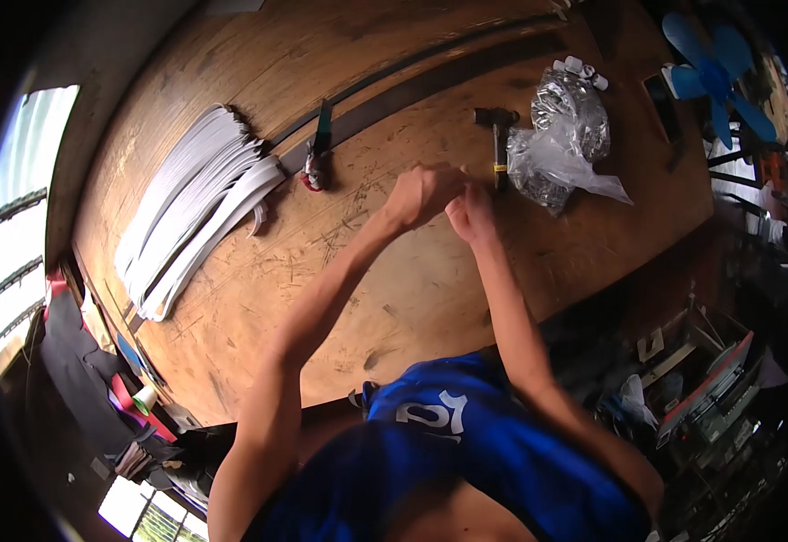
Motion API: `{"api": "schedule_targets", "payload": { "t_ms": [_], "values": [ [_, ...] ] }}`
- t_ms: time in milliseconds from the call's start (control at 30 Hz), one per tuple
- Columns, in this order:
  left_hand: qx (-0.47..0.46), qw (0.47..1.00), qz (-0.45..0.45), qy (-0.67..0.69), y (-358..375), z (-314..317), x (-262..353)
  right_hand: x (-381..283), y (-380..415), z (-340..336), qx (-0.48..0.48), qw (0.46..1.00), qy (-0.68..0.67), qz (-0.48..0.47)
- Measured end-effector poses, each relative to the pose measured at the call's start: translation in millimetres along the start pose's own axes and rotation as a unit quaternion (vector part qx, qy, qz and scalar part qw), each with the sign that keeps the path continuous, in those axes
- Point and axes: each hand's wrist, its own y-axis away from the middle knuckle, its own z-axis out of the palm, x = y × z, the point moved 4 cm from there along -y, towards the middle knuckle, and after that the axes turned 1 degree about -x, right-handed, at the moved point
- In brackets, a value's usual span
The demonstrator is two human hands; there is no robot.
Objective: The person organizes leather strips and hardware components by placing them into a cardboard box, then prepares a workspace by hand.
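Note:
My left hand (426, 195) and my right hand (473, 215) meet over the middle of the wooden table (394, 298). Both have their fingers curled in, close together or touching at the fingertips. Whatever may be between the fingers is too small or hidden to make out. Just right of the hands lies a hammer (500, 149) with a dark head and a yellow band on its handle. Beside it is a clear plastic bag (561, 144) full of small shiny pieces. A tool with red on its handle (315, 167) lies to the left.
A bundle of long white strips (191, 217) lies at the table's left. Dark flat bars (394, 99) run along the back. Small white rolls (582, 70) sit behind the bag. A blue fan (712, 79) stands at the right, above a cluttered box (706, 379).

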Motion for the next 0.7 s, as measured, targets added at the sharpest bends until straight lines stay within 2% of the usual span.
{"api": "schedule_targets", "payload": {
  "t_ms": [33,100,133,167,200,267,300,333,367,400,500,633,667,700],
  "values": [
    [0.004,1.0,-0.004,-0.005,12.5,0.8,1.3,1.9,3.4,-1.0,0.052,0.998,-0.022,0.039],
    [0.135,0.983,-0.109,0.064,37.9,-6.0,-3.9,1.5,13.0,-18.7,0.052,0.995,-0.04,0.069],
    [0.14,0.982,-0.108,0.06,48.9,-4.8,-5.3,4.4,17.6,-28.6,0.056,0.992,-0.057,0.094],
    [0.188,0.977,-0.103,-0.019,62.4,-8.5,-8.6,-1.2,32.2,-15.6,0.13,0.987,0.016,0.092],
    [0.234,0.962,-0.099,-0.098,76.2,-11.2,-14.4,-2.8,39.7,-22.5,0.126,0.988,0.018,0.092],
    [0.205,0.968,-0.089,-0.119,98.2,-10.5,-28.6,-10.7,56.0,-31.0,0.06,0.991,0.097,0.074],
    [0.166,0.97,-0.068,-0.163,105.1,-9.1,-29.1,-16.1,66.8,-36.3,0.145,0.963,0.228,0.024],
    [0.125,0.969,-0.045,-0.207,112.1,-6.8,-30.3,-15.4,76.9,-38.2,0.145,0.963,0.227,0.022],
    [0.062,0.973,-0.043,-0.218,117.8,0.5,-42.0,-21.4,88.5,-44.7,0.183,0.933,0.309,0.007],
    [0.061,0.973,-0.038,-0.217,116.7,-3.2,-47.0,-28.9,100.5,-51.5,0.221,0.895,0.388,-0.008],
    [0.02,0.963,0.009,-0.27,99.9,-10.4,-66.3,-32.1,139.7,-69.4,0.22,0.898,0.381,0.024],
    [0.121,0.941,-0.035,-0.316,72.7,-18.2,-87.9,-28.5,204.7,-86.5,0.257,0.905,0.337,0.047],
    [0.117,0.943,-0.033,-0.309,72.5,-13.0,-68.0,-26.3,220.4,-94.3,0.265,0.902,0.337,0.047],
    [0.019,0.946,-0.029,-0.323,75.0,-2.3,-32.5,-24.6,237.7,-102.1,0.276,0.905,0.32,0.037]
  ]
}}
